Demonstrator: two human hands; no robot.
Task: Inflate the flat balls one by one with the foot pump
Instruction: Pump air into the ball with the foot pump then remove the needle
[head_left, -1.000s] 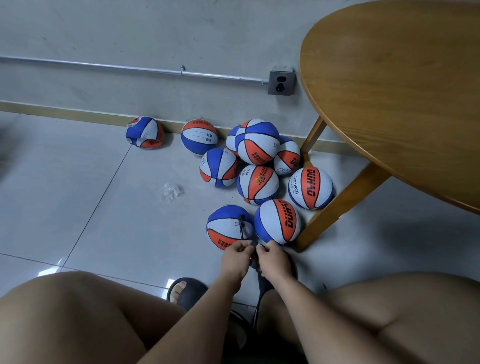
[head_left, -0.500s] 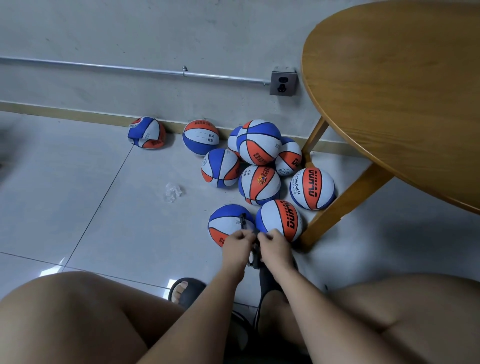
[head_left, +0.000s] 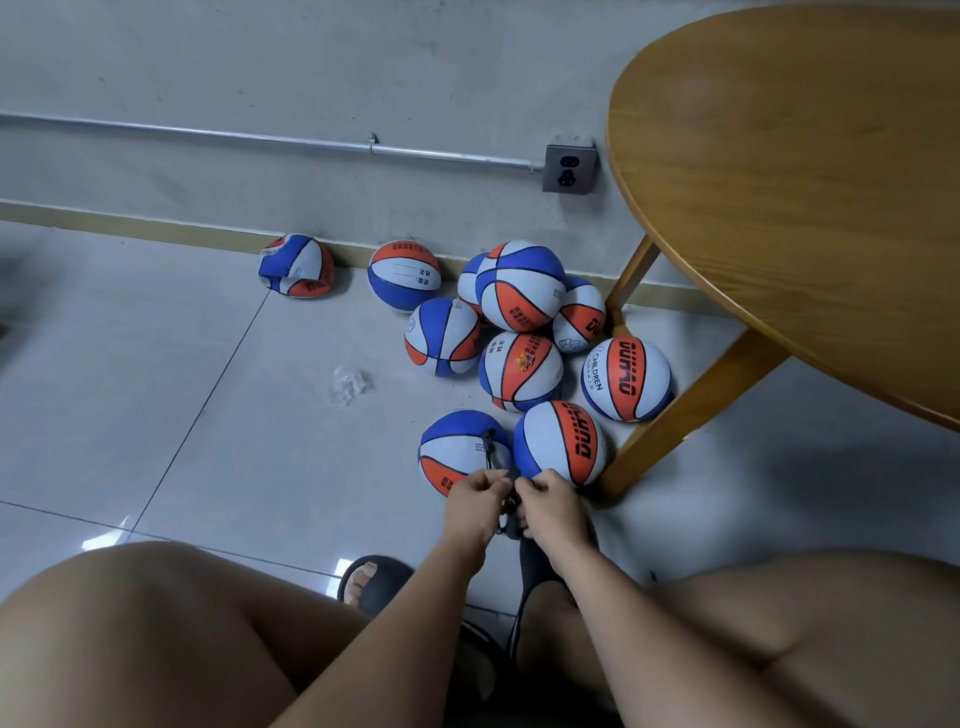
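A: Change against one second ago?
B: Both hands have moved a little forward. The left hand (head_left: 475, 501) and right hand (head_left: 553, 506) now overlap the lower edge of the two nearest balls; earlier they only just reached it. A stretch of black shows between the wrists that was covered before. Balls unmoved.

A: Grip?
B: Left hand: fingers curled, thumb and fingertips pinching the black hose (head_left: 491, 452). Right hand: fingers curled in the same way, pinching that hose just beside the left. The knuckles of the two hands nearly touch. What lies under the palms is hidden.

A: Hose route?
B: Up from the left fingertips to a fitting on top of the front ball (head_left: 452, 452), blue, white and orange, on the floor (head_left: 156, 389). The ball looks round. The neighbour ball (head_left: 563, 441) touches it on the right and lies against the table leg (head_left: 691, 410).

A: Other stock?
B: The rest sit in a heap behind, toward the wall (head_left: 311, 62), with one riding on top. One flat ball (head_left: 296, 265), caved in, lies apart at the left by the skirting. A clear wrapper (head_left: 347, 383) lies on the tile between it and the front ball.

A: Pump?
B: Cannot tell; hidden below the forearms.
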